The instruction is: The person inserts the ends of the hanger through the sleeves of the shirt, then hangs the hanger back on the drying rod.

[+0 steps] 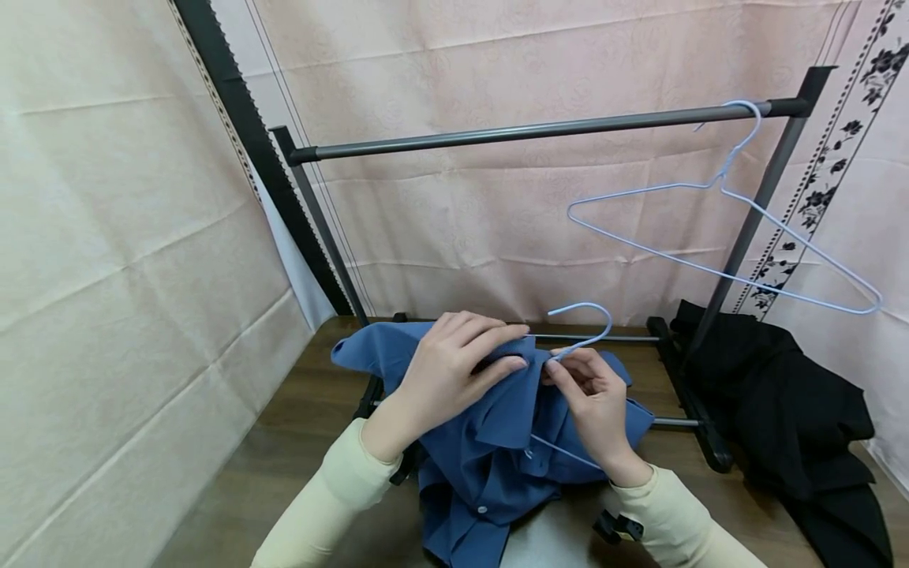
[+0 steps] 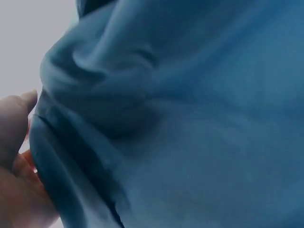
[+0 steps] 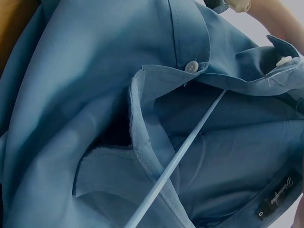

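Note:
A blue button-up shirt [image 1: 490, 426] lies bunched between both hands. A light blue hanger [image 1: 600, 315] is partly inside it, its hook sticking up from the neck opening. My left hand [image 1: 458, 367] grips the shirt by the collar, fingertips partly hidden in the cloth. With thumb and fingers, my right hand [image 1: 592, 398] pinches the hanger at the base of its hook. The right wrist view shows the hanger's straight bar [image 3: 175, 161] crossing the open shirt front, near a white button [image 3: 191, 66] and a dark neck label [image 3: 278, 194]. Cloth fills most of the left wrist view.
A dark metal rack [image 1: 540, 134] stands behind the shirt on the wooden table [image 1: 284, 442]. From the right end of its rail hangs another light blue hanger [image 1: 660, 188] without clothing. Black garments [image 1: 781, 410] lie at the right, beside the rack's foot.

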`<state>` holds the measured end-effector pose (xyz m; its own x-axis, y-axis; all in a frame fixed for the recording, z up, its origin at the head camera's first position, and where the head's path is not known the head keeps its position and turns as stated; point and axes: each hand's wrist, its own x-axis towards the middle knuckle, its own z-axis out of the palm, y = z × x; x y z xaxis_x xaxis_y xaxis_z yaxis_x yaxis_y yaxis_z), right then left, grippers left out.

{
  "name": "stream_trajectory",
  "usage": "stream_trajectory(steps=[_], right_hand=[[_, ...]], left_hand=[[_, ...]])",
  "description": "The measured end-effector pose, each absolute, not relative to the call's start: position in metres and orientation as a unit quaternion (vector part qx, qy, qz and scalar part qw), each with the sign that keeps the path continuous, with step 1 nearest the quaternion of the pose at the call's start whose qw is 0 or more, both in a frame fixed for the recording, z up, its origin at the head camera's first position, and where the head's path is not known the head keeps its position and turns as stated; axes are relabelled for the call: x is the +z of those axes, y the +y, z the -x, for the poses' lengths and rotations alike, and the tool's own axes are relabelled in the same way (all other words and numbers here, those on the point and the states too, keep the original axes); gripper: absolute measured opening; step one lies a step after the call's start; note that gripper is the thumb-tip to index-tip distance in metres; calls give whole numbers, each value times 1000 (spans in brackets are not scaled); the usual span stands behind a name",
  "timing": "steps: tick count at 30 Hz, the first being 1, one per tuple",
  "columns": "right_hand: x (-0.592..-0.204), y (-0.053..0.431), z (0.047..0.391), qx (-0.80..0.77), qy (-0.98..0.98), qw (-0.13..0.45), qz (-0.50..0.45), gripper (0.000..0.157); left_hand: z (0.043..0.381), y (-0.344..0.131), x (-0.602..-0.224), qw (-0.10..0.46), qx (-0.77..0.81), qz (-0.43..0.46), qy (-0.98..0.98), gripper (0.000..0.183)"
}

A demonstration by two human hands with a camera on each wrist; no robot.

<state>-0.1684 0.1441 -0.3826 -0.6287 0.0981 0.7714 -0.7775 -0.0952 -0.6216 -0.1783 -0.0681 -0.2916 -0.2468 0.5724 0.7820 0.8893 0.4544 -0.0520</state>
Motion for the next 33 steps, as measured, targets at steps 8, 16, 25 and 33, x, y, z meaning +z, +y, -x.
stream_trajectory(steps=[8, 16, 25, 33], right_hand=[[-385, 146, 169, 691, -561, 335, -308, 15], [-384, 150, 169, 692, -548, 344, -318, 14], [-389, 152, 168, 691, -554, 344, -312, 17], [-390, 153, 170, 693, -551, 354, -303, 16]], left_hand=[[184, -111, -269, 318, -226, 430, -814, 65], [208, -167, -251, 147, -321, 375, -857, 43], [229, -193, -274, 4, -354, 363, -862, 38], [221, -199, -283, 95, -383, 377, -838, 25]])
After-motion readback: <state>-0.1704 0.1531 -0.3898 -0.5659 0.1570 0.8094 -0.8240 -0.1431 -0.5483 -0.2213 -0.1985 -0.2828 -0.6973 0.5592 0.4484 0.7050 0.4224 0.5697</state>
